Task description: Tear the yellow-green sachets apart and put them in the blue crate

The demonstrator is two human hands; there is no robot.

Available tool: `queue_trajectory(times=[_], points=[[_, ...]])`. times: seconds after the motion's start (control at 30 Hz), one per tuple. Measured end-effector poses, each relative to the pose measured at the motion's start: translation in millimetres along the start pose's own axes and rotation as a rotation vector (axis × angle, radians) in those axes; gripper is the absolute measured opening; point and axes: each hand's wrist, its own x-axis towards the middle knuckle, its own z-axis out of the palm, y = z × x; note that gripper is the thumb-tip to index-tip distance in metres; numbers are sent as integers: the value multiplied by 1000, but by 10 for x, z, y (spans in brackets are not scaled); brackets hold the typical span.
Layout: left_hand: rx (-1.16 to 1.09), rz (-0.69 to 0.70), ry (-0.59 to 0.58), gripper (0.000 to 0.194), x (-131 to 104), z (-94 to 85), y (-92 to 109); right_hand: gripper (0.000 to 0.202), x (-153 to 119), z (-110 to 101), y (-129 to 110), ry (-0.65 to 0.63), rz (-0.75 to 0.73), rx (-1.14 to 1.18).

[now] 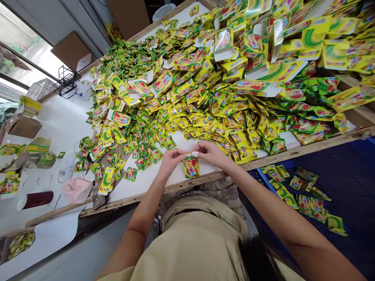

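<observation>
A small yellow and green box point(191, 168) stands near the table's front edge, its printed front facing me. My left hand point(173, 158) pinches its top left corner. At the top right, the thumb and fingers of my right hand point(207, 153) close on the same box. Both sets of fingertips nearly meet over its upper edge, and they hide part of the top. Just beyond my hands lies a large heap of yellow packets point(205, 121), with green packets point(150, 150) to the left of it.
Flat yellow cartons point(254, 43) lie over the heap at the back right. A phone point(99, 195), a pink bag point(76, 190) and a dark red cylinder point(38, 199) are at the left. A blue crate point(348, 183) with several packets sits below the table's right edge.
</observation>
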Motion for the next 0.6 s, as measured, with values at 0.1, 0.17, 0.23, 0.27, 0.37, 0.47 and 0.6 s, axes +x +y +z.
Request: queue_trajectory(times=[0.1,0.17,0.23,0.27,0.37,0.47,0.6], points=[[-8,-5,-33,28,-40,-46,-41,30,-47,-31,42,-73,4,68],[-17,20,-25,29,-62,-55,-80,33,-79,-28,76,-92,1,100],[-26,61,4,28,-75,-47,-114,34,-101,-10,99,-74,1,104],[-29,84,20,27,-79,-41,-127,34,-108,1,103,-60,4,103],[-40,148,47,24,-82,-30,-138,33,-114,30,84,-38,10,104],[-14,125,10,25,-83,-37,-107,28,-103,50,43,-49,-1,91],[60,95,33,27,-78,-33,-58,22,-79,74,9,-33,-14,59]])
